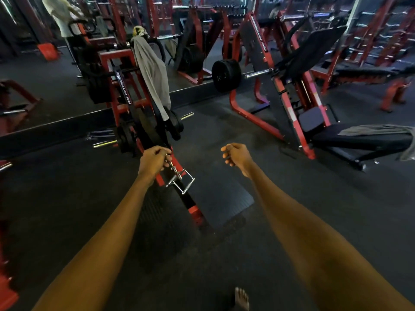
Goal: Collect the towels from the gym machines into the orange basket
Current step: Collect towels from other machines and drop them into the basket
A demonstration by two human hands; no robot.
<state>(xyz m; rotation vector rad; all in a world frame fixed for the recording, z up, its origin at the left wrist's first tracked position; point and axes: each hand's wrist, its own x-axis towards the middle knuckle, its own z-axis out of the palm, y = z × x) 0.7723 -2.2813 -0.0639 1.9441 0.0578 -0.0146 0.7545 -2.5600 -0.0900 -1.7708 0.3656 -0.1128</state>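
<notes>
White letters run along a black bar of the red row machine [125,90]; they seem to read "RN FITNESS", but the last letters are blurred. The same white lettering stands on the grey sloped plate of the leg press machine [258,39], too small to read surely. The black weight plate [225,75] carries faint, illegible marks.

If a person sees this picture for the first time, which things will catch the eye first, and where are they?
First come the two bare arms reaching forward: the left hand is closed at the chrome handle on a red and black machine, and the right hand is curled on nothing. Next is the long grey towel draped over that machine, above the left hand. Another grey towel lies on a black seat at the right edge.
</notes>
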